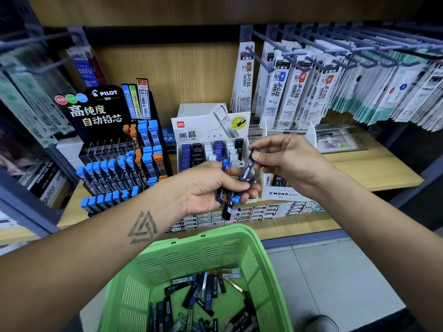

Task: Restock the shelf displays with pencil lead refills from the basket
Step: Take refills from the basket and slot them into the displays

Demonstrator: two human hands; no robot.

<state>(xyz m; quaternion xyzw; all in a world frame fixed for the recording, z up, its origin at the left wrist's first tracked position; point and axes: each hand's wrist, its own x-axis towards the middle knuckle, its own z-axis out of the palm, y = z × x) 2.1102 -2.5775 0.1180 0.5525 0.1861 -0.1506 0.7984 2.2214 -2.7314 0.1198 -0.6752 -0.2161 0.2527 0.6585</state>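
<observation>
light: I see bright, even overhead light
shadows: soft, under upper shelf [167, 10]
edges: I see strong fisheye bending, blur at left hooks [36, 41]
center: sharp

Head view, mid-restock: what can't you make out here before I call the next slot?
- Bundle of refills: count hidden by the left hand gripping it.
- Single refill pinched by the right hand: label too small and blurred.
- Green basket: its near part is cut off by the bottom edge.
- White display box: lower rows hidden behind the hands.
</observation>
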